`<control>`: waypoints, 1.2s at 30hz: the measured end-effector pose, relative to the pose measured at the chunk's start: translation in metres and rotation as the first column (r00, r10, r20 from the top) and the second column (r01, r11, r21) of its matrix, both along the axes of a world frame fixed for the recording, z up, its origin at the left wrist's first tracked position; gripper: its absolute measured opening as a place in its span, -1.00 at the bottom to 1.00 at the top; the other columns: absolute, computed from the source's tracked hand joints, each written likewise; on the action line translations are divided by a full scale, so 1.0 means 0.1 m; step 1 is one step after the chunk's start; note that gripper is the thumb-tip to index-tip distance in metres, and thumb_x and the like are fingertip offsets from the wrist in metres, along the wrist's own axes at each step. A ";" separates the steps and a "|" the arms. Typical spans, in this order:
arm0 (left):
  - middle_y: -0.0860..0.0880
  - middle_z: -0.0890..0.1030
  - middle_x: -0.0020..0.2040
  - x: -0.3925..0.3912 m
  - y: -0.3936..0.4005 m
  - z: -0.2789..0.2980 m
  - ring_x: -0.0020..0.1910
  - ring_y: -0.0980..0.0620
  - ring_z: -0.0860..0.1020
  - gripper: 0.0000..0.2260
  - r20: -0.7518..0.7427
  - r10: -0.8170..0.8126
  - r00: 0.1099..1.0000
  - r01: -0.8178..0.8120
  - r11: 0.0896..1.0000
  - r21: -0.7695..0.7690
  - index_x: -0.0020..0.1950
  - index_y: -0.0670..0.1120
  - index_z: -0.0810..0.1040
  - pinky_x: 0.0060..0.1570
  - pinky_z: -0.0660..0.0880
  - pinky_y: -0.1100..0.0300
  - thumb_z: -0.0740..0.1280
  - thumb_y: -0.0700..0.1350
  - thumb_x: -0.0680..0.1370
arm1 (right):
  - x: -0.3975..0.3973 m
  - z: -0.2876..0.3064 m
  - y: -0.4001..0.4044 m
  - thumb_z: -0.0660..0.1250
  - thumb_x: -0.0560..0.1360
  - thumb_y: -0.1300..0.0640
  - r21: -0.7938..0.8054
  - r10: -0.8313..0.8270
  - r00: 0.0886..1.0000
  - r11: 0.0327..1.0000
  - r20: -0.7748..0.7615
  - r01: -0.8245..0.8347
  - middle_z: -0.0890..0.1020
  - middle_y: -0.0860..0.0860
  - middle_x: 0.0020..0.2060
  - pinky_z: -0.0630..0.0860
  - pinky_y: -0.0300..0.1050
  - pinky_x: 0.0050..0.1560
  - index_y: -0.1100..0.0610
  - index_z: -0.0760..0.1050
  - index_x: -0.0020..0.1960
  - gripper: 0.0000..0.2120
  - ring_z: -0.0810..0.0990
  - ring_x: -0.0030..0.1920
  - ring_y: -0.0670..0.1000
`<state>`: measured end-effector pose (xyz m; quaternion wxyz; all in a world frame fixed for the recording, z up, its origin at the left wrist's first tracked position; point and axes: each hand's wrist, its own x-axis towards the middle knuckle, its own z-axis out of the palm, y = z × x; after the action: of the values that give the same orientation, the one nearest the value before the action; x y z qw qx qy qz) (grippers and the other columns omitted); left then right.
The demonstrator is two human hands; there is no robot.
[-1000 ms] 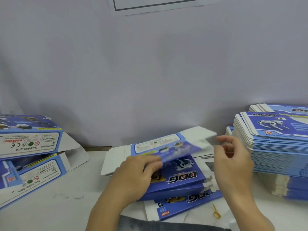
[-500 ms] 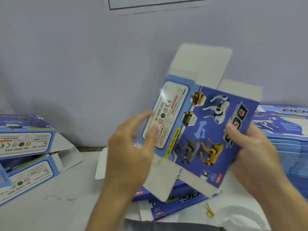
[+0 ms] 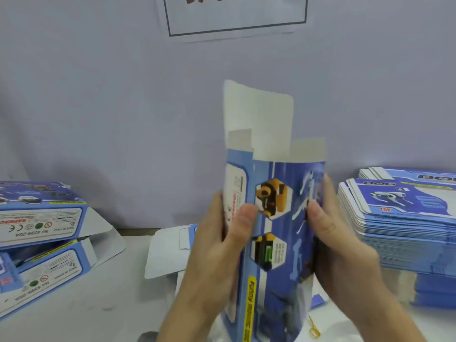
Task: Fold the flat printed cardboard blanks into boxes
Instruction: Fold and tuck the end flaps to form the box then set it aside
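A blue printed cardboard blank (image 3: 274,218) stands upright in front of me, bowed into a sleeve, with its white end flaps pointing up. My left hand (image 3: 219,250) grips its left edge, thumb on the printed face. On its right edge sits my right hand (image 3: 338,248), thumb in front and fingers behind. More flat blanks (image 3: 170,250) lie on the table behind and under my hands. A tall stack of flat blanks (image 3: 404,218) rests at the right.
Two folded boxes (image 3: 39,233) with open end flaps lie stacked at the left of the white table (image 3: 98,304). A small yellow rubber band (image 3: 313,328) lies near the front. A pale wall with a framed paper sign (image 3: 234,16) rises close behind.
Both hands lifted a blank off the pile on the table, turned it upright and squeezed its two side edges toward each other, so the flat sheet now bows into a sleeve.
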<state>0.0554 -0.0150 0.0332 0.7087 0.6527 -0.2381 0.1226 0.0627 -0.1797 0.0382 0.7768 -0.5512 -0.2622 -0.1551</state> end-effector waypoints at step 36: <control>-0.31 0.46 -0.23 -0.05 -0.17 0.08 -0.30 -0.36 0.50 -0.82 -0.048 0.303 0.952 -0.307 0.931 -0.200 -0.22 0.02 0.43 -0.42 0.43 -0.01 0.27 0.09 0.50 | -0.08 0.01 0.08 0.13 0.51 -0.13 -0.225 -0.267 0.963 0.941 -0.028 0.254 0.50 0.32 -0.27 0.46 -0.24 -0.42 -0.02 0.52 -0.16 -0.72 0.58 -0.36 0.06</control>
<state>0.0501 -0.0320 0.0408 0.7466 0.6061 -0.1141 0.2495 0.0544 -0.1717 0.0395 0.6910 -0.6677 -0.1799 -0.2106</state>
